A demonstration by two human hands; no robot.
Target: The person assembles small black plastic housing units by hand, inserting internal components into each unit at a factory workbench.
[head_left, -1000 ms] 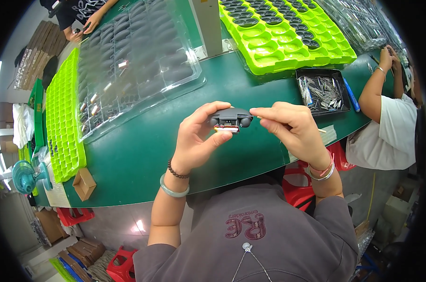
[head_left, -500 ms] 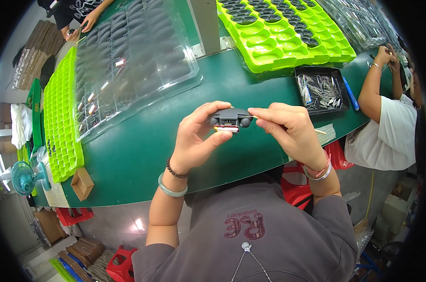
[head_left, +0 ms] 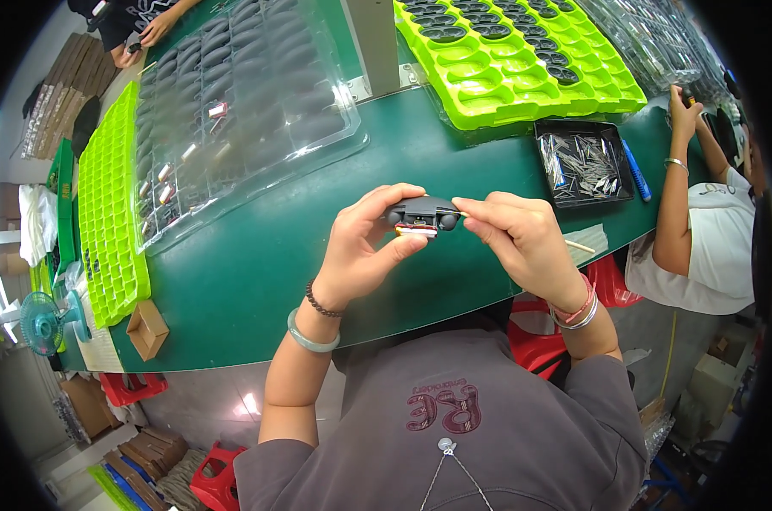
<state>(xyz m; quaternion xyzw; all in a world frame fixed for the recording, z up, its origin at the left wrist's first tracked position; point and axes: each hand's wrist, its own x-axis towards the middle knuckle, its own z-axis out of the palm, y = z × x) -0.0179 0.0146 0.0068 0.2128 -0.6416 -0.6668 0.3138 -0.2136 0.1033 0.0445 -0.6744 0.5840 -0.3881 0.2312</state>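
Over the green table I hold up a small dark-grey plastic device housing (head_left: pixel 422 205). It has rounded ends, a small port in its side, and a white and red battery-like part (head_left: pixel 417 231) below. My left hand (head_left: pixel 358 247) grips its left end, thumb underneath and fingers along the top. A thin wooden stick (head_left: pixel 579 246) is pinched in my right hand (head_left: pixel 522 234); its rear end sticks out behind the palm. The stick's front tip meets the right end of the housing, near the seam, and my fingertips partly hide that contact.
A black tray (head_left: pixel 582 163) of small metal parts and a blue tool (head_left: pixel 636 170) lie right. Bright green trays (head_left: pixel 535 85) stand far right and left. A clear blister tray (head_left: pixel 250 128) carries dark shells. A cardboard box (head_left: pixel 147 330) sits left. Co-workers (head_left: pixel 701 213) work right and far left.
The housing and both my hands have shifted very slightly right, with the stick still at the right end. The co-worker on the right has moved their arms.
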